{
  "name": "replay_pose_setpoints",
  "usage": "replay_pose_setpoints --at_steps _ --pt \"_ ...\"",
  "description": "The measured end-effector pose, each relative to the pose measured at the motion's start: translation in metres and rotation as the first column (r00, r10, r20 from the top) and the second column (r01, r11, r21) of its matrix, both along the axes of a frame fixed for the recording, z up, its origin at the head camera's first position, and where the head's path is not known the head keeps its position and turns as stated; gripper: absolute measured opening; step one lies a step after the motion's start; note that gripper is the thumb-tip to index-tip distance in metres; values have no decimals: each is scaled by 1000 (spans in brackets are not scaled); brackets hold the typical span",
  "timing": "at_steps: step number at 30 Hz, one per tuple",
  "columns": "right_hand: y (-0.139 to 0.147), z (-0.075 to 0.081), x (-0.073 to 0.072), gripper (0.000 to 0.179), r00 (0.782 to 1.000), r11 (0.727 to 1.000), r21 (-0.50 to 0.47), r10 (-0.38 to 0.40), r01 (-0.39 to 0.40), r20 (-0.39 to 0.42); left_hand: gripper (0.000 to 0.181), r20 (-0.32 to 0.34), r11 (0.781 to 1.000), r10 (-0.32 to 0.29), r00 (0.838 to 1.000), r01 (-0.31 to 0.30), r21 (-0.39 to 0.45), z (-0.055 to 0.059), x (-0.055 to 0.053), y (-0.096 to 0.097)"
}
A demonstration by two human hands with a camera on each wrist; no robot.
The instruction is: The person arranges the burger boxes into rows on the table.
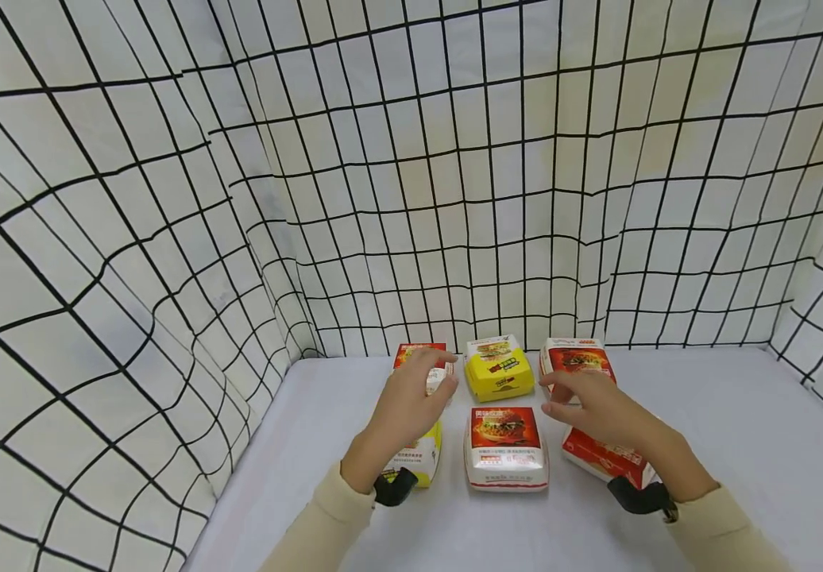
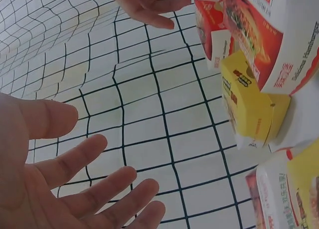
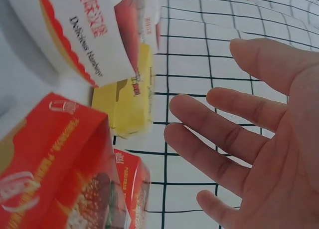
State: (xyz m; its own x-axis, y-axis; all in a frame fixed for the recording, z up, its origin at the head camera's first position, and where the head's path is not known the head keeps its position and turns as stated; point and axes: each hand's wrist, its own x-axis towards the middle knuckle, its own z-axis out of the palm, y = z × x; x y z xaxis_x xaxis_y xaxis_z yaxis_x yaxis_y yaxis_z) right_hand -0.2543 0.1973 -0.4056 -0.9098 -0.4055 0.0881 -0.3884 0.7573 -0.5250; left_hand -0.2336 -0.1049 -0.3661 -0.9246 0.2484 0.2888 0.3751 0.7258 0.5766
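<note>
Both hands hover over cardboard burger boxes and hold nothing. My left hand (image 1: 403, 405), its fingers spread in the left wrist view, overlaps a red-and-white box (image 1: 411, 352) at the back left and a yellow-and-white box (image 1: 419, 462) at the front left. Fingers apart, my right hand (image 1: 603, 407) partly covers a red-topped white box (image 1: 576, 354) at the back right and a red box (image 1: 600, 454) at the front right. Between the hands, a yellow box (image 1: 500, 377) stands behind a white box (image 1: 506, 453) with a burger picture on its lid.
The boxes stand in two rows on a white table (image 1: 726, 445). Behind and beside it hangs white cloth with a black grid (image 1: 483, 199). A black wrist strap (image 1: 396, 486) shows at the left sleeve, and a similar black piece (image 1: 636, 496) at the right.
</note>
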Motion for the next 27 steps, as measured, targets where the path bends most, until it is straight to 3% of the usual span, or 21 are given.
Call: replay_pose_setpoints --at_steps 6,13,27 --pt "-2 11 -15 48 999 998 37 46 -48 29 31 16 999 -26 1000 27 -23 10 -32 -4" --pt "-6 26 -39 41 995 994 40 97 -99 38 29 84 1000 -19 996 19 -3 17 -61 2" --pt "-17 26 -75 42 997 995 72 62 -65 48 29 171 1000 11 985 -8 -17 2 -103 22"
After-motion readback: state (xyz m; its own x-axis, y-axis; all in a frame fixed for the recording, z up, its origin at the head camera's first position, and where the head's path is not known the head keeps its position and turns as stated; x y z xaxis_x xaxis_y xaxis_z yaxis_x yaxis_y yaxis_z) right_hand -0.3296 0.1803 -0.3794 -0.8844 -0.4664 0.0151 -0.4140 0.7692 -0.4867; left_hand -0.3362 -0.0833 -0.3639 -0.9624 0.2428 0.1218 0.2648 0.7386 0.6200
